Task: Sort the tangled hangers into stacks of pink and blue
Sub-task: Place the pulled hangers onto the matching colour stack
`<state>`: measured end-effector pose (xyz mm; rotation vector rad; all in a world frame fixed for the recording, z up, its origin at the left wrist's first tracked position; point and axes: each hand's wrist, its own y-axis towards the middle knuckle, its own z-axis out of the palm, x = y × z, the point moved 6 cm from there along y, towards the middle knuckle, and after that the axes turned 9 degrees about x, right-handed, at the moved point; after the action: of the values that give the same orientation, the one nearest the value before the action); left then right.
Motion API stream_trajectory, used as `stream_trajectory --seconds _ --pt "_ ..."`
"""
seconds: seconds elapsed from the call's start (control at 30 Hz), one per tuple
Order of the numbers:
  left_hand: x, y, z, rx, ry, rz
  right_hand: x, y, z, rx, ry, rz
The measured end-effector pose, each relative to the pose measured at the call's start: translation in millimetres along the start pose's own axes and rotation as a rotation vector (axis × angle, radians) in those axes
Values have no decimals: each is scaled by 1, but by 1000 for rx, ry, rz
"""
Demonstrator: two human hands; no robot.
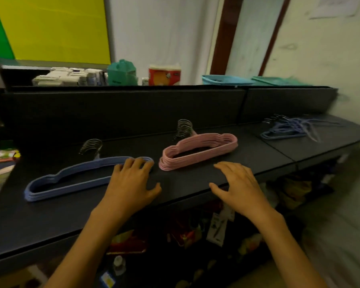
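A neat stack of blue hangers lies on the black table at the left, metal hooks pointing away from me. My left hand rests flat with spread fingers, fingertips touching the stack's right end. A stack of pink hangers sits in the middle, hooks at the back. My right hand hovers palm down near the table's front edge, just in front of the pink stack, holding nothing. A loose tangle of blue hangers lies far right.
A black upright panel runs along the table's back. Behind it stand boxes, a teal bag, a red packet and a blue basket. Clutter fills the space under the table.
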<state>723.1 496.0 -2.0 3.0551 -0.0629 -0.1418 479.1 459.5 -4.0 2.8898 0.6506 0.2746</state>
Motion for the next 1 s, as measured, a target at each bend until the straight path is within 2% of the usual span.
stream_trajectory --seconds 0.33,0.6,1.0 --pt "-184 83 11 -74 2 235 -190 -46 -33 -48 -31 199" --pt "-341 163 31 -67 -30 313 -363 -70 -65 -40 -58 305" --pt "-494 272 67 -11 -16 382 -548 -74 -69 -42 -52 400"
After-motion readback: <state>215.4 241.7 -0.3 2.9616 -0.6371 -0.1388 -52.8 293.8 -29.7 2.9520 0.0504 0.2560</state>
